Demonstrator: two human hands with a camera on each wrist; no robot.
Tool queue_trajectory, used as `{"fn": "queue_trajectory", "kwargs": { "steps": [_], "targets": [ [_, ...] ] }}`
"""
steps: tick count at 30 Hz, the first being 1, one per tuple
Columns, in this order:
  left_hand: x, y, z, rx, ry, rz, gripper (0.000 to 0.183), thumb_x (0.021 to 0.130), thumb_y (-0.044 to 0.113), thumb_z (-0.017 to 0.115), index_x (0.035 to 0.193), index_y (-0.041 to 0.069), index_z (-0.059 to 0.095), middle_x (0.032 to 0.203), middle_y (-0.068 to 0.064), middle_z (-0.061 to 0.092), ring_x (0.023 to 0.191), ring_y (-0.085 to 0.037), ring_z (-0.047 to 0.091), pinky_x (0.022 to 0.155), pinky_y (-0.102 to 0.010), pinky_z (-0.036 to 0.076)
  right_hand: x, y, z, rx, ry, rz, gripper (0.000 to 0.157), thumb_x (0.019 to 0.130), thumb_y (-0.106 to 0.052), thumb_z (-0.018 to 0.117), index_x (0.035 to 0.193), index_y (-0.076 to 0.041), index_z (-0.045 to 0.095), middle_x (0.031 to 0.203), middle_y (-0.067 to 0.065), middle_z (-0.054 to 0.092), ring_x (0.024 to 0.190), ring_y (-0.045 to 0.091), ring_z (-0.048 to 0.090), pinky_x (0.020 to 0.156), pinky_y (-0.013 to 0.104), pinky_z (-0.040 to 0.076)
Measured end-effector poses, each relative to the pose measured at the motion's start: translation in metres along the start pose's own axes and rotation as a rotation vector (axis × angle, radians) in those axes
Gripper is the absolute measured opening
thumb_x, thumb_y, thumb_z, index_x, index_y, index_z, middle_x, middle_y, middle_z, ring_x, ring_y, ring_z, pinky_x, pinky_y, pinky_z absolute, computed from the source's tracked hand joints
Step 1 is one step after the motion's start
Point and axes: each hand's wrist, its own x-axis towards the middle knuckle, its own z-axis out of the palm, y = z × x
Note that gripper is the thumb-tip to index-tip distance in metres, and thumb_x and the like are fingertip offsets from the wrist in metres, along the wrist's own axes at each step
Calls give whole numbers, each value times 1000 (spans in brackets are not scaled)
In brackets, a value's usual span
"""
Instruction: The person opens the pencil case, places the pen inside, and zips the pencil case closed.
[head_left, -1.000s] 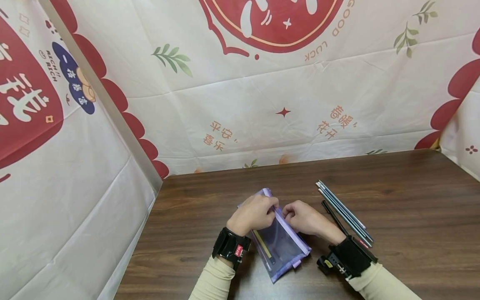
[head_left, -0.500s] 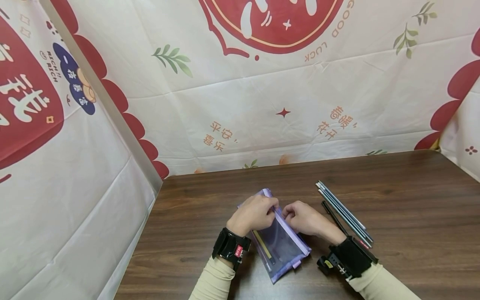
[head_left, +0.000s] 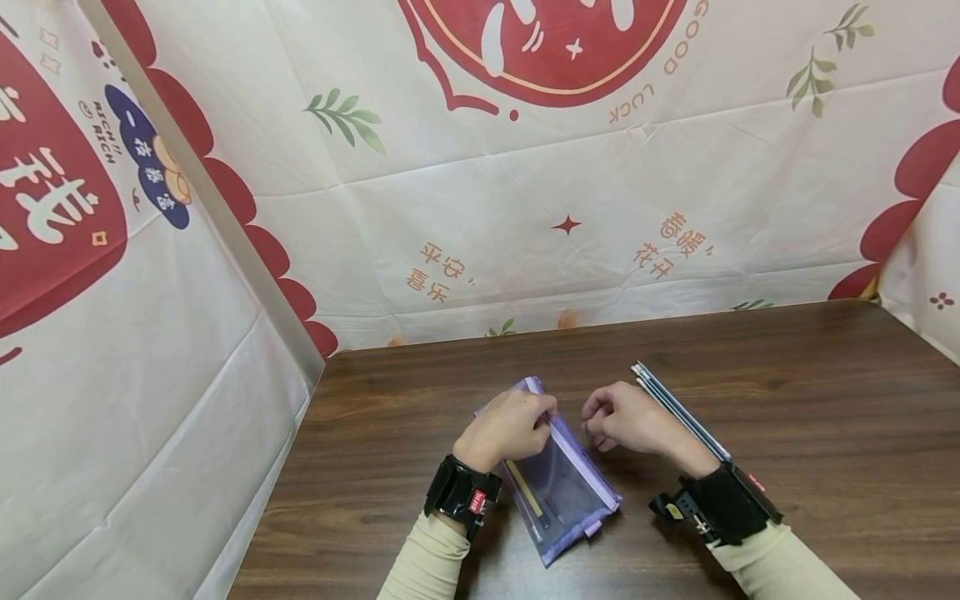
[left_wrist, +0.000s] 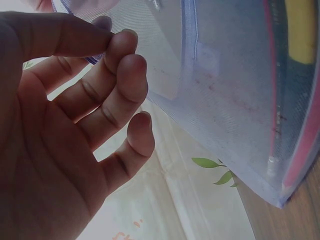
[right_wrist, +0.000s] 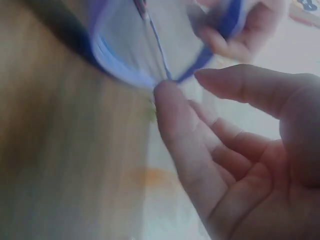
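A purple mesh pencil pouch [head_left: 573, 487] lies slanted across the table, with a long yellow item [head_left: 525, 490] and other slim items showing through it. My left hand [head_left: 510, 427] pinches its upper edge between thumb and fingers. In the right wrist view the pouch's mouth [right_wrist: 120, 72] gapes, and a thin stick-like item stands inside. My right hand [head_left: 628, 418] hovers just right of the pouch, thumb and index finger apart, holding nothing. Several blue-grey pencils [head_left: 681, 410] lie beside the right forearm, which covers their near ends.
The brown wooden table [head_left: 825, 417] runs back to a white printed cloth [head_left: 480, 192]. Another cloth panel [head_left: 150, 400] hangs along the left side. Each wrist carries a black camera strap [head_left: 731, 500].
My right hand has drawn away from the pouch's edge to the right, and its fingers have spread. The forearm now hides the black pen beside the pencils. My left hand keeps its place.
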Motion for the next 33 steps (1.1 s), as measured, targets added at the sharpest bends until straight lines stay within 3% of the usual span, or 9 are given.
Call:
{"fn": "queue_trajectory", "kwargs": {
  "steps": [10,22,33],
  "targets": [
    [0,0,1,-13,-12,-5,11,79,7,57,85,14,64,68,6,53,54,-5,44,48,-17,32,-13,-4,-35,-163,98,48,14,85,-7,62,92,5,64,78,16,69,63,20,67,61,39,59],
    [0,1,2,-14,-16,-4,12,79,7,57,85,13,64,68,6,53,55,-5,44,49,-16,33,-19,-1,-46,-152,117,105,18,84,-9,62,94,7,64,85,17,70,69,23,67,60,35,59],
    [0,0,3,-7,-15,-2,13,79,8,57,87,13,66,70,7,54,56,-5,45,49,-17,34,-22,4,-57,-248,175,161,20,84,-10,62,95,6,61,82,18,68,64,21,66,59,37,58]
  ]
}}
